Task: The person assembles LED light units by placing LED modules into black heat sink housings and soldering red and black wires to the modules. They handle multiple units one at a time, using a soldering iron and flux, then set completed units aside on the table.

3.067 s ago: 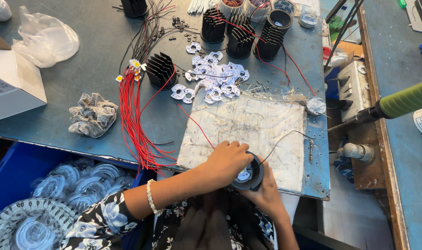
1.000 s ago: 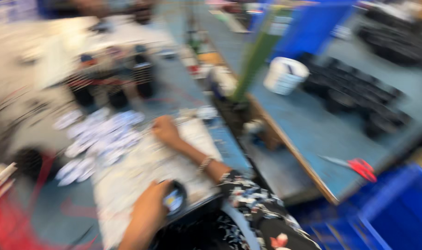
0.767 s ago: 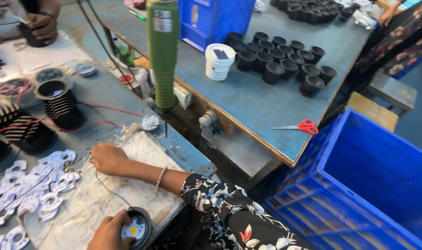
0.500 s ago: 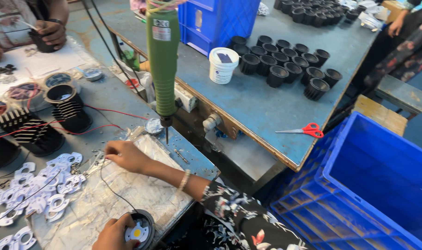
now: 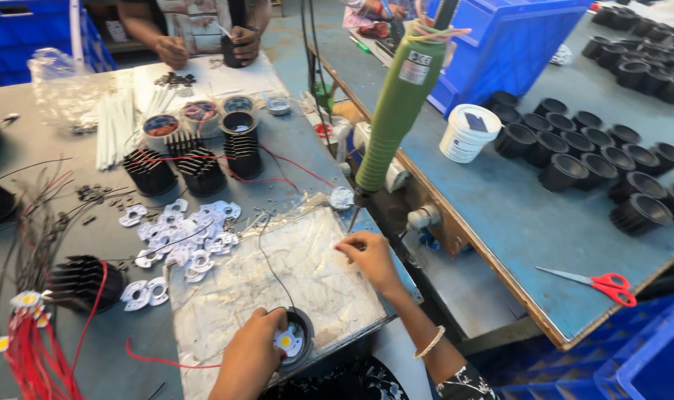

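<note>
Grey desk [image 5: 70, 370], crowded with parts; left hand [image 5: 249, 354] grips the black round housing [image 5: 296, 342] at the near edge, right hand [image 5: 368, 255] pinches something small on the foil sheet [image 5: 277, 274]. Risks: housing tipping off the edge, black wire [image 5: 266, 255] snagging, hanging green screwdriver [image 5: 396, 111] bumping the right hand.

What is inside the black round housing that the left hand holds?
Inside the black round housing sits a white plate with a yellow disc in its middle. The left hand covers the housing's left side, so anything deeper is hidden.

A round black housing [image 5: 296, 342] with a yellow-centred white disc lies mouth-up on the foil-covered pad [image 5: 277, 278].
</note>
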